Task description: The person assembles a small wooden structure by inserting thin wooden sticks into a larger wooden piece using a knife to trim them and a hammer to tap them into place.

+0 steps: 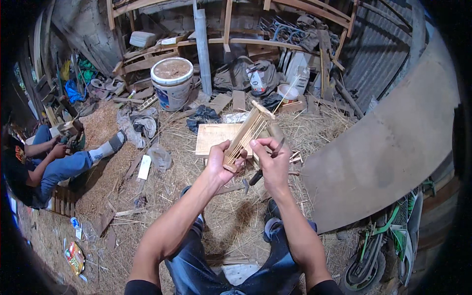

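Note:
My left hand grips the near end of a small wooden frame, held tilted over a low wooden board. Thin pale sticks run lengthwise along the frame, and one long sliver sticks out past its far end. My right hand is closed at the frame's right side, thumb and forefinger at the sticks. A knife lies in that hand, its dark handle showing below the fingers and part of the blade above; the rest is hidden. A round piece of wood is just behind.
A hammer rests on the straw-covered ground by my feet. Beyond the board stands a white bucket near a post. A large sheet leans at right above a green motorbike. Another person sits working at left.

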### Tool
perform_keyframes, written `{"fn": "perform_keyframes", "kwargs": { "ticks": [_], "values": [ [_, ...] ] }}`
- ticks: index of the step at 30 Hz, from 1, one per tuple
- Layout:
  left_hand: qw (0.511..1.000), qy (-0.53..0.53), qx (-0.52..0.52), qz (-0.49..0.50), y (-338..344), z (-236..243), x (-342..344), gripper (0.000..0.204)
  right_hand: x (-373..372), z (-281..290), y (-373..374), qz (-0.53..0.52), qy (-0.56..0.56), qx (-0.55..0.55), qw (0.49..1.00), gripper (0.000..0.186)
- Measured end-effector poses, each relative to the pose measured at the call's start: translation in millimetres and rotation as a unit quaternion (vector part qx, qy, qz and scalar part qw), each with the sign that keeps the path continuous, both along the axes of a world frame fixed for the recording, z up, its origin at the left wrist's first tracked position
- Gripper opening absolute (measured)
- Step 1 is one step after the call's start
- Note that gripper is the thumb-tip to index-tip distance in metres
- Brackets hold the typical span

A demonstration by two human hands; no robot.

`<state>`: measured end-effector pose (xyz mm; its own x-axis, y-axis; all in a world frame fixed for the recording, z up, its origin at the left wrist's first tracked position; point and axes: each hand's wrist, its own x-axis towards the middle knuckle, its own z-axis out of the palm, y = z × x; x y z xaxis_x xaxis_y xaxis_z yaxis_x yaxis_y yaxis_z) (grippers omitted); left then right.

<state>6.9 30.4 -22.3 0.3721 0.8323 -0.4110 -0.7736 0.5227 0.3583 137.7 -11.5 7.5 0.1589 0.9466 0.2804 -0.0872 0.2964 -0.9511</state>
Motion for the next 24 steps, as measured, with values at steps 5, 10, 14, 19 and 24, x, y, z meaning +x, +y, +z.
{"fn": "perform_keyframes", "kwargs": {
  "ticks": [5,10,14,19,24],
  "values": [
    [0.998,-0.017,0.044,-0.043,4,-4,-12,0.035,-5,3,-10,0.018,-0.021,-0.001,1.0,0.014],
    [1.0,0.023,0.007,-0.01,3,-3,-12,0.036,-9,0,-14,0.025,-0.032,0.002,0.999,0.014],
    [1.0,-0.003,0.008,-0.029,1,-4,-15,0.035,-12,-3,-17,0.03,-0.037,0.024,0.999,0.014],
    [0.999,0.008,-0.01,-0.033,-3,-2,-12,0.036,-14,-3,-21,0.051,-0.054,0.021,0.997,0.013],
    [1.0,0.004,-0.016,-0.012,-2,-3,-12,0.035,-17,-8,-20,0.067,-0.054,0.026,0.996,0.013]
  ]
}}
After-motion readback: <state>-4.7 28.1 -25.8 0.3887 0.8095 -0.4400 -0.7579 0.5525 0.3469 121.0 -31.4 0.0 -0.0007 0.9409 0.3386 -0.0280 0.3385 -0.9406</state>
